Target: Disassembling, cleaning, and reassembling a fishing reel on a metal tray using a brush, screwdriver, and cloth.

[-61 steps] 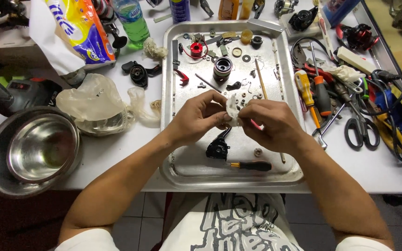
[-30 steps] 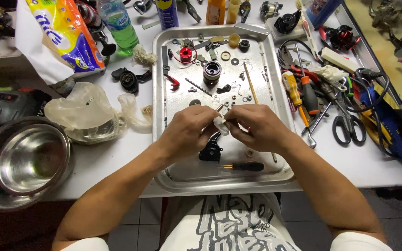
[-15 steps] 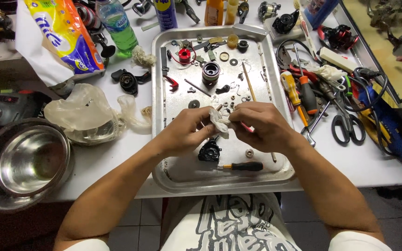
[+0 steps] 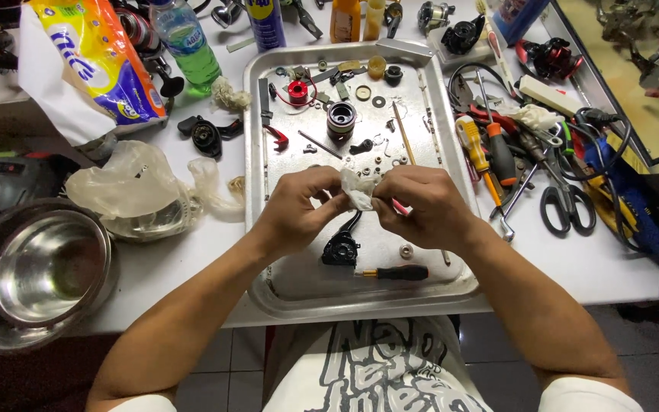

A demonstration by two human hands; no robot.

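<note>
Hands meet over the middle of the metal tray [image 4: 268, 152] on the white desk [image 4: 192, 259]. My left hand [image 4: 295, 210] pinches one side of a crumpled white tissue [image 4: 358, 191], fingers curled shut on it; my right hand [image 4: 421, 206] closes on the other side, with something pink showing under it that I cannot make out. Just below the tissue lies a black reel body [image 4: 341, 248], with a black-handled screwdriver [image 4: 398, 272] beside it. Small parts are scattered across the tray's far end.

The lone head camera looked steeply down from close above both hands, facing forward across the tray [image 4: 268, 290] beneath them.
</note>
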